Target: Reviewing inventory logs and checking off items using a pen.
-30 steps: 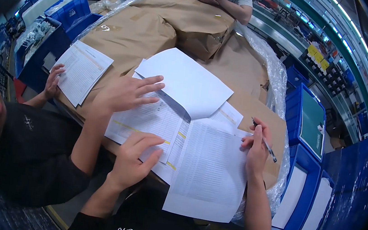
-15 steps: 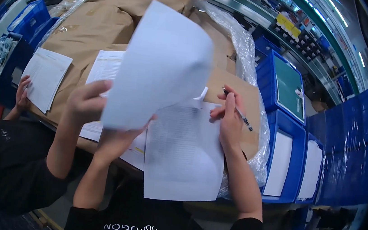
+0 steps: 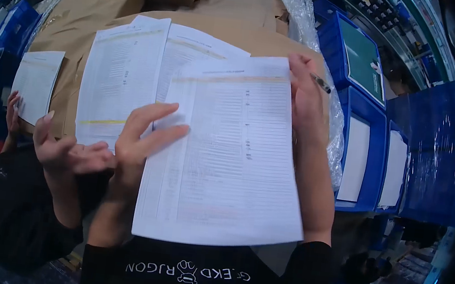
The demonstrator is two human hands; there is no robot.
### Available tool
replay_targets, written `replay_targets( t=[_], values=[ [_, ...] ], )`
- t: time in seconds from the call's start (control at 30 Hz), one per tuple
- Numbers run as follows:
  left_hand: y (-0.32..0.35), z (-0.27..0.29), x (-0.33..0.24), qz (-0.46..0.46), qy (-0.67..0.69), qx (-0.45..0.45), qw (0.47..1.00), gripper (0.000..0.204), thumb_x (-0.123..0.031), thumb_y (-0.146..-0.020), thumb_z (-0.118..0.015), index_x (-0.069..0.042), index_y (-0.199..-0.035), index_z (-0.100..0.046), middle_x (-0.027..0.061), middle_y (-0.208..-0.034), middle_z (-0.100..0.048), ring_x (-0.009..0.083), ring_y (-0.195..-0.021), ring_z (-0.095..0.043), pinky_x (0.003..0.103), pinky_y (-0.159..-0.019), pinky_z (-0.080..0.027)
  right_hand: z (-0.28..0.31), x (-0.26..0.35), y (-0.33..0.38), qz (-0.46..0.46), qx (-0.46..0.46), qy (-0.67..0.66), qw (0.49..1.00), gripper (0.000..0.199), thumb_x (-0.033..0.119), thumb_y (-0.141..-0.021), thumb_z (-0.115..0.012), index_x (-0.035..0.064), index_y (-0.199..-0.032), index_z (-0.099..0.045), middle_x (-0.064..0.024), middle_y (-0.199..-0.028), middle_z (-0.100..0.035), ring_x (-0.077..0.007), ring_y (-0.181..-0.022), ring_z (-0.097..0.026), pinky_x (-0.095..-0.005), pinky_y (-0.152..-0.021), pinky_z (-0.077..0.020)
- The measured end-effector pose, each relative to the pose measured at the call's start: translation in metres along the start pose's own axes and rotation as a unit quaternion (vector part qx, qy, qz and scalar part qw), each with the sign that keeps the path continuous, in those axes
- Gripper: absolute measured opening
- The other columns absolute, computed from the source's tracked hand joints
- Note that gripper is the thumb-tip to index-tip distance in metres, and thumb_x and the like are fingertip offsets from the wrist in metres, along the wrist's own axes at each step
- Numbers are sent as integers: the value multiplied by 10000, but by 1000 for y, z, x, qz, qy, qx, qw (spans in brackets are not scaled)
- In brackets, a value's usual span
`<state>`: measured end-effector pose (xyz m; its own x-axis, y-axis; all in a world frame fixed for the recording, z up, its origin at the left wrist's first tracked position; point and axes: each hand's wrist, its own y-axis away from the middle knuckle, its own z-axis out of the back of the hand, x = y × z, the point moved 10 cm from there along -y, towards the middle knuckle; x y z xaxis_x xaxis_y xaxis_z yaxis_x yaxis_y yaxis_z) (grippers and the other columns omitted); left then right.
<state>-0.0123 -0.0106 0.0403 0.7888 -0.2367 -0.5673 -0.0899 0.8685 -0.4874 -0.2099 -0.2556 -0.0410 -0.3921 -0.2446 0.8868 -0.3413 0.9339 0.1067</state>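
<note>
White sheets are gripped at their top right corner by your right hand, which also holds a pen jutting out to the right. Your left hand is at their left edge, two fingers extended and apart; whether its thumb pinches from beneath, you cannot tell. The lower edge is unsupported in front of your black shirt, so the pages could sag, fan or slip if the corner grip loosens. The pen, sharing that grip, could mark or crease a page. A co-worker's hand, fingers spread, is just beside your left wrist and might bump it. Beyond, loose papers overlap on brown paper; a brush could mix their order.
</note>
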Motion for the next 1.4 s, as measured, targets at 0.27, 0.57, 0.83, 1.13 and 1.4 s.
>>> replay_targets(
  t=[0.27, 0.57, 0.83, 1.13, 1.4],
  values=[
    [-15, 7, 20, 19, 99, -70, 992, 267, -70, -793, -740, 22, -1044, -736, 198, -1065, -721, 315, -986, -724, 352, -849, -570, -14, 18, 6, 30, 38, 153, 987, 376, 198, -1028, -605, 24, -1310, -428, -179, -1295, -609, -223, -1064, -655, -331, -935, -547],
    [-36, 10, 63, 136, 185, -129, 965, 162, -141, -951, -728, 12, -995, -755, 112, -810, -746, 164, -651, -673, 304, -608, -530, -9, 38, 4, 103, 6, 107, 989, 339, 216, -1061, -555, 39, -1323, -433, -224, -1294, -635, -267, -1024, -700, -374, -863, -589],
    [-65, 14, 80, 118, 158, -103, 975, 300, -115, -947, -702, 12, -1214, -647, 106, -731, -684, 166, -626, -646, 296, -613, -522, -60, 80, 145, 250, 197, 561, 764, 495, 168, -749, -885, 37, -1118, -582, -232, -1395, -610, -341, -1221, -634, -469, -1047, -485],
    [-73, 14, 70, 46, 245, -164, 954, 703, -20, -931, -694, -152, -1565, -421, 154, -1298, -694, 100, -826, -686, 234, -622, -510, -52, 12, 205, 127, 316, 690, 639, 573, 311, -652, -920, 58, -1045, -588, -253, -1543, -465, -445, -1457, -404, -590, -1186, -308],
    [-70, 4, 66, -1, 130, -63, 989, 353, -14, -921, -694, -134, -1251, -732, 82, -1092, -743, 159, -753, -643, 258, -625, -507, -47, 15, 209, 141, 337, 674, 642, 401, 105, -668, -889, 26, -998, -674, -236, -1453, -565, -445, -1382, -504, -535, -1142, -409]
  ],
)
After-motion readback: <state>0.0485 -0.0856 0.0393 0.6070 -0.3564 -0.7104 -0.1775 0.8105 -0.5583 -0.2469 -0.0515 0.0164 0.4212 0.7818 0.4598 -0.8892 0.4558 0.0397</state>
